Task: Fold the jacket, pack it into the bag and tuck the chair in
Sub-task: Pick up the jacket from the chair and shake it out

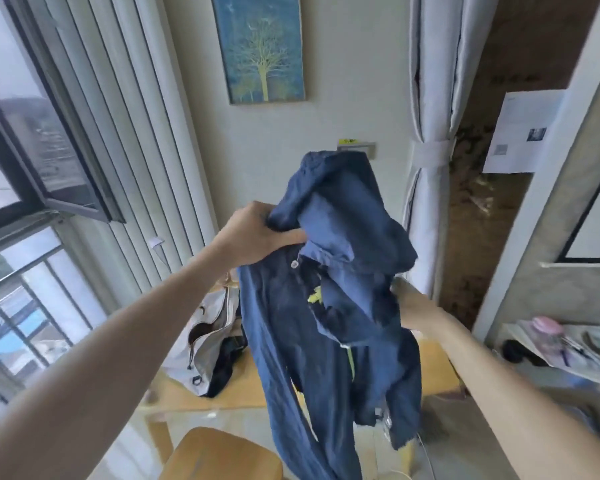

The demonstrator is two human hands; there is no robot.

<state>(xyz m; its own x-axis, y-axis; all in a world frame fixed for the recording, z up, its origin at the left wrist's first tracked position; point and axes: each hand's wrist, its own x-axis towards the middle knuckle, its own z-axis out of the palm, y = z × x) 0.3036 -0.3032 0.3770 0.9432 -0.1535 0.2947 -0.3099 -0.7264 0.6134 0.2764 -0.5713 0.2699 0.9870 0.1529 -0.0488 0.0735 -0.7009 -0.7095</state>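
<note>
A dark blue hooded jacket (329, 306) hangs in the air in front of me, above the table. My left hand (257, 233) grips it at the collar, near a white snap button. My right hand (413, 306) holds the jacket's right side; its fingers are hidden behind the cloth. The hood stands up at the top and a sleeve dangles low. A grey and white bag (208, 337) lies open on the wooden table (243, 393), left of the jacket. A wooden chair (219, 455) shows its seat at the bottom edge, in front of the table.
An open window (32, 161) and pale curtains (136, 133) fill the left side. A tied curtain (430, 150) hangs at the right. A shelf with a pink bottle (548, 334) and papers stands at the far right. A tree picture (260, 46) hangs on the wall.
</note>
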